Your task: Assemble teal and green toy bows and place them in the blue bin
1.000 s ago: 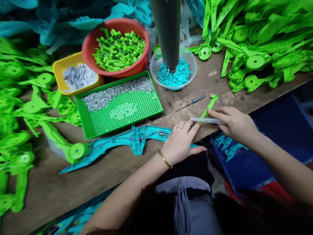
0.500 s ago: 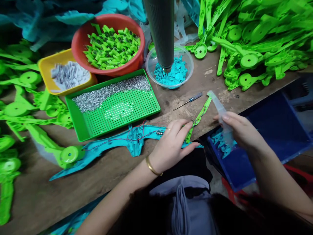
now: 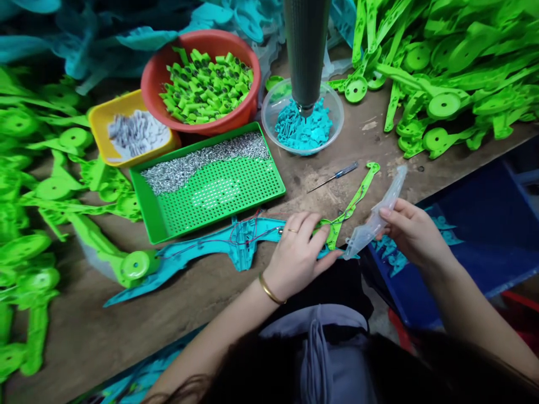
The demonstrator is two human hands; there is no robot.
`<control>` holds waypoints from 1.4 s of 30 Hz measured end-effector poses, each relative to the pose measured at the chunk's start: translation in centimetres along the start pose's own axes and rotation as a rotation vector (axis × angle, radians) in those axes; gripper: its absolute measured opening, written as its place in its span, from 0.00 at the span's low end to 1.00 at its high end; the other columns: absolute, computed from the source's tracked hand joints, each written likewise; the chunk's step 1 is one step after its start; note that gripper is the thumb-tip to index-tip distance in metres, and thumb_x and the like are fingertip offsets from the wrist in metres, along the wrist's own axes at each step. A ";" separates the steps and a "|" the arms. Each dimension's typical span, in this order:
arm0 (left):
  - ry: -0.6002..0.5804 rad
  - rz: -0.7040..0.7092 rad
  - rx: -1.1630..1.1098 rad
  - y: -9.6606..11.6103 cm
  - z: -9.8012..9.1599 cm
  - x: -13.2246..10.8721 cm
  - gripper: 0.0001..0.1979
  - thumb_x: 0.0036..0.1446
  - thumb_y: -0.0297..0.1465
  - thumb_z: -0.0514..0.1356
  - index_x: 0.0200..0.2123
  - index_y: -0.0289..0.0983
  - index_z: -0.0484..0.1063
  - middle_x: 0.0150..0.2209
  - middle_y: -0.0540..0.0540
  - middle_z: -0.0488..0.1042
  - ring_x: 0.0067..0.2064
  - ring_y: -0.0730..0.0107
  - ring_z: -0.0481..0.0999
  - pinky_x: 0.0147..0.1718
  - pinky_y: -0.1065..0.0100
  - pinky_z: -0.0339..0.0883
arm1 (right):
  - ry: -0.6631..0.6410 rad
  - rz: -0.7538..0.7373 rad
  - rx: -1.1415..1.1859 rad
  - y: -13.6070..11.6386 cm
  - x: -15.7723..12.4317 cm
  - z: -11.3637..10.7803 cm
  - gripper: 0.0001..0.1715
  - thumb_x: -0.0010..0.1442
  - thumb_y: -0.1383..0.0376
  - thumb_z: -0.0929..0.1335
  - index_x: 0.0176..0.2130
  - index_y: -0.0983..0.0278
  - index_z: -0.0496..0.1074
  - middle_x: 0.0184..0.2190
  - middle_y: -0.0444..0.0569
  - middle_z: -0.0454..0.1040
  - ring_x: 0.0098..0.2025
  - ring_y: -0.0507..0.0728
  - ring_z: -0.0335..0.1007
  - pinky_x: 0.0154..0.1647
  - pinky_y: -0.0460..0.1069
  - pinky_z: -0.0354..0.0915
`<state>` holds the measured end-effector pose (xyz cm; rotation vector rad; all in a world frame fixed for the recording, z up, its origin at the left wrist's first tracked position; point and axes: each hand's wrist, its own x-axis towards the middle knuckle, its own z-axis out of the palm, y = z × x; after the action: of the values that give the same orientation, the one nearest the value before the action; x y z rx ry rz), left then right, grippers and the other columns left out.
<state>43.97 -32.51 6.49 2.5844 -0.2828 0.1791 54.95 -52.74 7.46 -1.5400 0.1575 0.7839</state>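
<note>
A long teal plastic shell (image 3: pixel 189 252) with red wires lies along the bench's front edge. My left hand (image 3: pixel 301 252) rests on its right end, fingers pinching the lower end of a thin green strip (image 3: pixel 356 196) that slants up to the right. My right hand (image 3: pixel 410 230) grips a clear plastic piece (image 3: pixel 379 216), held tilted just right of the green strip. A small screwdriver (image 3: pixel 334 175) lies on the bench behind both hands.
A green perforated tray (image 3: pixel 210 193) holds silver parts. Behind it stand a yellow tub (image 3: pixel 130 129), a red bowl (image 3: pixel 202 84) of green pieces and a clear bowl (image 3: pixel 303 120) of teal bits under a hanging grey tool (image 3: pixel 305 53). Green parts (image 3: pixel 442 73) are heaped left and right. Blue bin (image 3: pixel 463 235) at right.
My right hand lifted the clear piece off the green strip, swung it upright, then tilted it down beside the strip. My left hand kept hold of the strip's lower end.
</note>
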 end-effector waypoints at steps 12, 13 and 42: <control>-0.096 0.031 0.099 -0.7 0.5 0.1 0.30 0.54 0.52 0.56 0.47 0.31 0.70 0.47 0.33 0.69 0.52 0.48 0.65 0.56 0.43 0.56 | 0.080 -0.050 -0.008 0.9 0.7 0.1 0.15 0.49 0.57 0.73 0.33 0.63 0.69 0.26 0.44 0.74 0.25 0.50 0.70 0.21 0.44 0.68; -0.103 0.036 0.099 -0.7 0.5 0.1 0.32 0.53 0.53 0.55 0.47 0.30 0.70 0.46 0.33 0.69 0.52 0.48 0.65 0.56 0.43 0.55 | 0.095 -0.054 -0.010 1.0 0.8 0.2 0.15 0.48 0.57 0.73 0.33 0.63 0.69 0.26 0.44 0.74 0.25 0.50 0.70 0.21 0.43 0.68; -0.087 0.101 0.182 -0.5 0.5 -0.2 0.24 0.56 0.46 0.57 0.54 0.47 0.66 0.48 0.35 0.71 0.49 0.51 0.70 0.50 0.39 0.60 | 0.109 -0.073 -0.876 -4.2 6.2 -1.0 0.20 0.54 0.48 0.67 0.29 0.62 0.64 0.18 0.41 0.70 0.13 0.48 0.60 0.13 0.44 0.54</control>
<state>43.94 -32.32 5.80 2.7641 -0.4481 0.1335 62.26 -50.81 7.45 -2.3990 -0.1942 0.7461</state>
